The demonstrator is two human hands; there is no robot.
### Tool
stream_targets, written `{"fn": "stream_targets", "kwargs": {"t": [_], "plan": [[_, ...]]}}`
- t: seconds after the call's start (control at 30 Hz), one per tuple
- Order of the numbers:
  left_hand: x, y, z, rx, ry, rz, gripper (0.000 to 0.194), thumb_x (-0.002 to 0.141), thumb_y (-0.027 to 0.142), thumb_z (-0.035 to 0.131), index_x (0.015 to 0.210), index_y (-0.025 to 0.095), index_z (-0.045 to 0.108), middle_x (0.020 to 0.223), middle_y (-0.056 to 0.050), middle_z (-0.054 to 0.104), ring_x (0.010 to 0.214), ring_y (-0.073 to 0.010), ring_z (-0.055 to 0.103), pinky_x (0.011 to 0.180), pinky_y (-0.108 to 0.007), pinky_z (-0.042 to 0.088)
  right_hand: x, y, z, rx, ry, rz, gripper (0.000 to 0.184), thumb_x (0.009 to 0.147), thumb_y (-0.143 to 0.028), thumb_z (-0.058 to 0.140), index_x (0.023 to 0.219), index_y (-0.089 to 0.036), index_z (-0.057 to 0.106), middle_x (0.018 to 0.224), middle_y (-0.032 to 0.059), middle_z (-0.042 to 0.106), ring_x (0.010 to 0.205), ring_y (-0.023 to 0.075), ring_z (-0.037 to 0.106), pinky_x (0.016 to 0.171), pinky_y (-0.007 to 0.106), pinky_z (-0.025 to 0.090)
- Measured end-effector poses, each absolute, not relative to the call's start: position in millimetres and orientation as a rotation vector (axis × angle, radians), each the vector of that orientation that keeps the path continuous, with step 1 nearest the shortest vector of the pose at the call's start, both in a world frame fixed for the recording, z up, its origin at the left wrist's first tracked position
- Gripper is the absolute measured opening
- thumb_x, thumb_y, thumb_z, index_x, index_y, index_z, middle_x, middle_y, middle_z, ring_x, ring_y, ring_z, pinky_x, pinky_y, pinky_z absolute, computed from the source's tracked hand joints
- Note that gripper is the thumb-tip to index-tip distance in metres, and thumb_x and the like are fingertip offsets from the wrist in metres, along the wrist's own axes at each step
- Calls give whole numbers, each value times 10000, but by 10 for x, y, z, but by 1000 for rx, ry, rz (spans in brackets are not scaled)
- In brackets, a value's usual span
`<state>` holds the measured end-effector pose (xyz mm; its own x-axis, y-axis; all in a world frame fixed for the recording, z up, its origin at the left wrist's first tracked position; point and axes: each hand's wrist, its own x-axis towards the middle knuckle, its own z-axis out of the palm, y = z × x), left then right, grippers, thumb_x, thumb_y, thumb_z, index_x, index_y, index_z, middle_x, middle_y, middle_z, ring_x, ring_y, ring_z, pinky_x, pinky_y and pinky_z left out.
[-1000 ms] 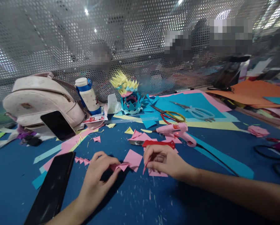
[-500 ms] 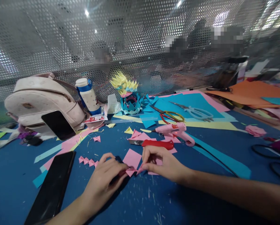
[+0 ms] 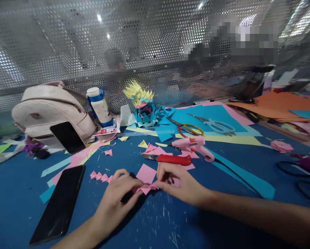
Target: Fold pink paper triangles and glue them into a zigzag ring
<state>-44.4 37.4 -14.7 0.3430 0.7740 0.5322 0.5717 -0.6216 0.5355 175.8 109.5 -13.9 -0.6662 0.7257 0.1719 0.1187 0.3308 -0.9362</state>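
Note:
Between the fingertips of both hands is a small strip of folded pink paper, with pointed folds hanging down. My left hand pinches its left end. My right hand grips the other end between thumb and forefinger. Just behind the strip lies a flat pink paper square, partly hidden. A short row of pink folded triangles rests beside the left knuckles. Beyond the right hand lies a red-handled cutter knife, and a pink glue gun sits behind it.
Two phones, one flat and one leaning on a backpack, stand left. A bottle, a teal-and-yellow folded-paper model, red-and-yellow scissors and light-blue scissors are farther back. The glue gun's cord trails right.
The folded piece in my right hand has moved left against the one in my left hand, closing the gap between them. The whole view has shifted slightly.

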Motion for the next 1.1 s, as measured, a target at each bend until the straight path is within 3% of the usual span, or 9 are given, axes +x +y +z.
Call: {"fn": "stream_targets", "kwargs": {"t": [0.33, 0.57, 0.83, 1.1], "plan": [[-432, 376, -82, 2328, 1256, 1161, 89, 965, 173, 549, 933, 193, 630, 755, -1, 667, 698, -161, 558, 745, -317, 421, 1772, 1090, -140, -763, -2135, 1228, 232, 886, -347, 628, 751, -168, 566, 690, -19, 511, 580, 95, 419, 515, 222, 313], [-425, 378, -77, 2308, 1261, 1172, 151, 995, 265, 527, 952, 204, 657, 755, -21, 684, 712, -182, 576, 730, -327, 439, 1763, 1101, -139, -740, -2159, 1205, 272, 890, -372, 638, 730, -171, 548, 682, -31, 482, 571, 87, 398, 507, 214, 304], [-437, 375, -99, 2214, 1239, 1162, 103, 963, 184, 567, 944, 207, 666, 782, -10, 677, 730, -173, 555, 705, -300, 416, 1762, 1104, -191, -697, -2178, 1223, 231, 888, -341, 648, 751, -171, 573, 720, -17, 533, 598, 88, 432, 524, 215, 319], [-451, 392, -88, 2299, 1252, 1098, 73, 972, 227, 578, 1010, 217, 639, 790, 0, 670, 724, -173, 564, 730, -315, 399, 1748, 1108, -158, -770, -2188, 1247, 170, 863, -290, 645, 761, -170, 581, 696, -24, 530, 594, 92, 446, 524, 211, 324]]}}
